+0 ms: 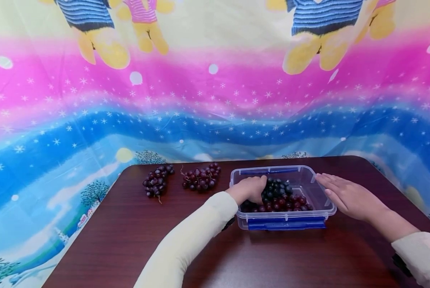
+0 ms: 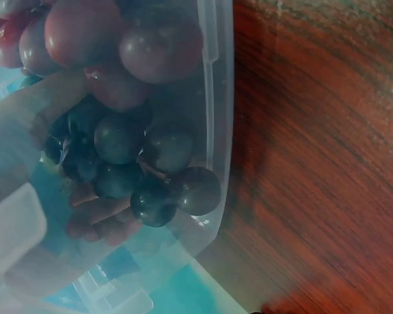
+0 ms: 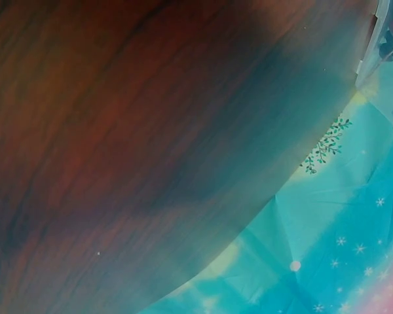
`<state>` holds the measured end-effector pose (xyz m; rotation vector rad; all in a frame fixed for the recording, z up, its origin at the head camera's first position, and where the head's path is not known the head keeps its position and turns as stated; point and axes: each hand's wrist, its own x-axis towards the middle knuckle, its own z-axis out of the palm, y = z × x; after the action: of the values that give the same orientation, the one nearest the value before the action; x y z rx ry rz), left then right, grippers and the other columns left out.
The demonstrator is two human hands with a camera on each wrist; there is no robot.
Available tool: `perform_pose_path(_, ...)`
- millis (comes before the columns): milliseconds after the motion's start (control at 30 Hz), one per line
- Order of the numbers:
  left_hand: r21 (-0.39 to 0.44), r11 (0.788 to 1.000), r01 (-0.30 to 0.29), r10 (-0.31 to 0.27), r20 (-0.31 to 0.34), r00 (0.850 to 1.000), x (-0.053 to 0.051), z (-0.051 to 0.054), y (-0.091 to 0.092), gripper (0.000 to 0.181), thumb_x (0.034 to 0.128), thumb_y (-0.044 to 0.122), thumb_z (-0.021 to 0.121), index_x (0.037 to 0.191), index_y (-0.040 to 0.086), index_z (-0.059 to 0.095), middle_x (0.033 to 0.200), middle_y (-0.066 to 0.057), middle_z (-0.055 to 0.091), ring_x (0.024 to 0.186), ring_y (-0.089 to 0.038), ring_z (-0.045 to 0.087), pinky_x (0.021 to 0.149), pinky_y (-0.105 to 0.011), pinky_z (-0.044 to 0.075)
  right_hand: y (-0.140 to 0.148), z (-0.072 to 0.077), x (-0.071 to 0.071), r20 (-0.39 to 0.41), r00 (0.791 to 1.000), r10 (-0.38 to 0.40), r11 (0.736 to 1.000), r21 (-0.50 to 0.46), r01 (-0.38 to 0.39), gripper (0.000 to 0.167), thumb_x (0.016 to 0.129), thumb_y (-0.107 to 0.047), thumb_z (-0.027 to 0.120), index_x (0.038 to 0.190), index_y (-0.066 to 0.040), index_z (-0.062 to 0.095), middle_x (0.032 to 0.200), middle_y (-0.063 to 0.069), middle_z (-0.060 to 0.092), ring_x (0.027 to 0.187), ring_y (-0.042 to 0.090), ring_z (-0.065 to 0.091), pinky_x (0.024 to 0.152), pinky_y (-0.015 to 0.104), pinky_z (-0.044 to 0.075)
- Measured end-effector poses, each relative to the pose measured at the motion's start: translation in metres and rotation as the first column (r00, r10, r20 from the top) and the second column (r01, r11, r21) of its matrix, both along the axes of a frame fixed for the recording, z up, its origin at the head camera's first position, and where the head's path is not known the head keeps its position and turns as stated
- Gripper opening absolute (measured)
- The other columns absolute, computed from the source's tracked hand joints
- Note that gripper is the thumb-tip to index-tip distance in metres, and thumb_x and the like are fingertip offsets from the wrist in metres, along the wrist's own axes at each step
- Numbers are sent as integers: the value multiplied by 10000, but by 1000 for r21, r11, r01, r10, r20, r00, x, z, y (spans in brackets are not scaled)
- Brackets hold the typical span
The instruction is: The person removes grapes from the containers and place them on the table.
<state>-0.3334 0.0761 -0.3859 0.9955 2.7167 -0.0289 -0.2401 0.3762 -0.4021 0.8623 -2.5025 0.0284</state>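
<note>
A clear plastic container [image 1: 287, 215] with blue side clips stands on the table. Inside it lie dark, nearly black grapes [image 1: 277, 188] and a bunch of red grapes [image 1: 285, 204]. My left hand [image 1: 251, 188] reaches in over the left side and holds the dark grape bunch. Through the cloudy wall in the left wrist view, its fingers [image 2: 105, 222] show on one side of the dark grapes [image 2: 118, 139] and the thumb on the other. My right hand [image 1: 351, 196], fingers straight, rests against the container's right rim; the right wrist view hardly shows it.
Two more bunches of dark red grapes, one on the left [image 1: 156, 182] and another [image 1: 202, 178] nearer the container, lie on the brown wooden table [image 1: 136, 232]. Behind the table's back edge hangs a colourful printed cloth [image 1: 215, 100].
</note>
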Motion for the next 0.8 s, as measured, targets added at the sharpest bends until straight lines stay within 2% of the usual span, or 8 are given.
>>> perform_pose_path(367,26,1000,16,-15,-23,1000,-2,-3,1,715,895,248,711,1481,77,340,1340,-47,545,1154,-153,566,883,-266,485,-1,1,1,11,1000,-7,1000,1,7,495,941,-168,594,1395,3,496,1349,235,529,1409,41,178,1101,130,13)
perform_pose_path(500,17,1000,16,-16,-17,1000,-2,-4,2,724,901,249,702,1492,75,322,1367,-46,523,1146,-149,568,863,-257,487,-1,2,1,9,1000,-6,1000,-3,7,508,939,-171,599,1405,-6,487,1343,238,531,1404,7,147,1099,129,14)
perform_pose_path(733,-23,999,26,-27,-29,999,-2,-3,1,757,898,258,701,1505,67,291,1449,-67,440,1249,-158,493,950,-255,448,-1,1,0,15,1000,-2,1000,-6,2,495,946,-166,589,1400,4,488,1359,233,520,1397,-14,126,1100,129,12)
perform_pose_path(800,-22,999,28,-28,-23,999,-2,-1,1,762,897,244,701,1508,61,283,1431,-73,459,1221,-161,515,921,-252,461,-2,1,0,16,1000,-2,1000,-6,2,490,947,-163,587,1396,8,491,1359,233,520,1395,-21,119,1100,128,12)
